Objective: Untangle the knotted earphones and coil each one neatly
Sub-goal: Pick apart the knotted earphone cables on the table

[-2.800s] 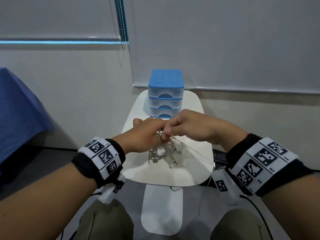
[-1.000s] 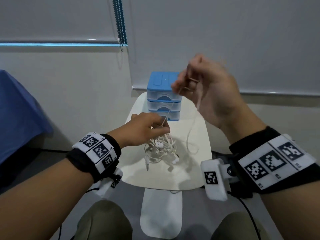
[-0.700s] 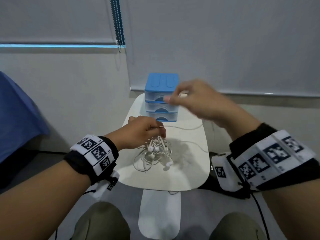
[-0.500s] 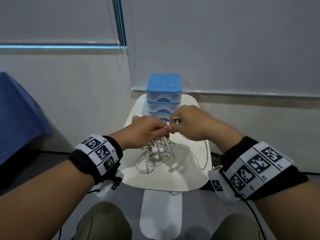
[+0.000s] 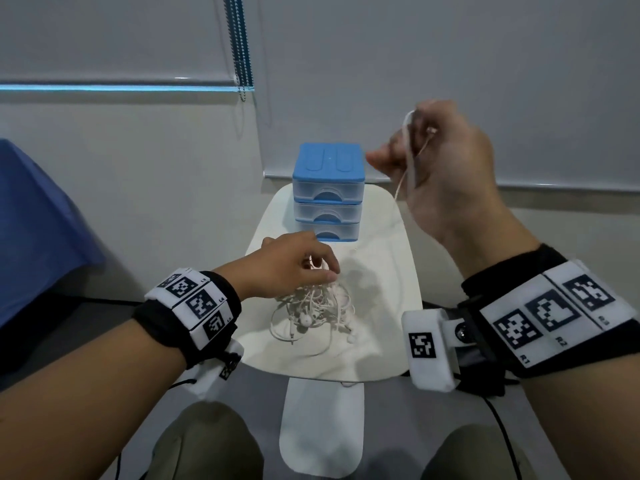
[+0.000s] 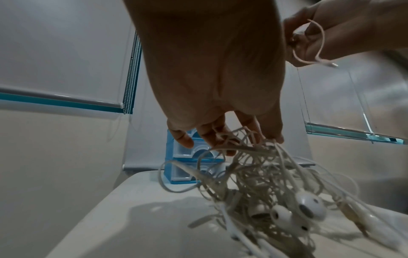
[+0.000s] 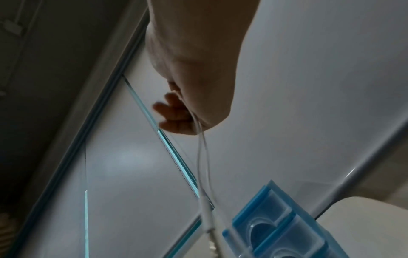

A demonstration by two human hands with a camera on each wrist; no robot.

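Note:
A tangled bundle of white earphones [image 5: 313, 311] [image 6: 271, 195] hangs over the small white table [image 5: 381, 306], its lower loops and buds touching the top. My left hand [image 5: 294, 268] [image 6: 220, 137] pinches the top of the tangle between thumb and fingertips. Up and to the right, level with the drawer unit's top, my right hand [image 5: 426, 147] [image 7: 178, 115] grips one cable end [image 5: 407, 157] [image 7: 202, 157] pulled out of the bundle. That cable's plug [image 6: 329, 63] [image 7: 206, 214] dangles below the hand.
A blue three-drawer plastic unit [image 5: 328, 192] [image 7: 284, 225] stands at the table's far end against the wall. A blue cloth [image 5: 31, 230] lies to the left. Roller blinds with a bead chain [image 5: 242, 46] hang behind. My knees sit below the table's near edge.
My right hand left the left hand at the tangle and rose up and right, drawing a cable end out. The left hand stayed on the bundle.

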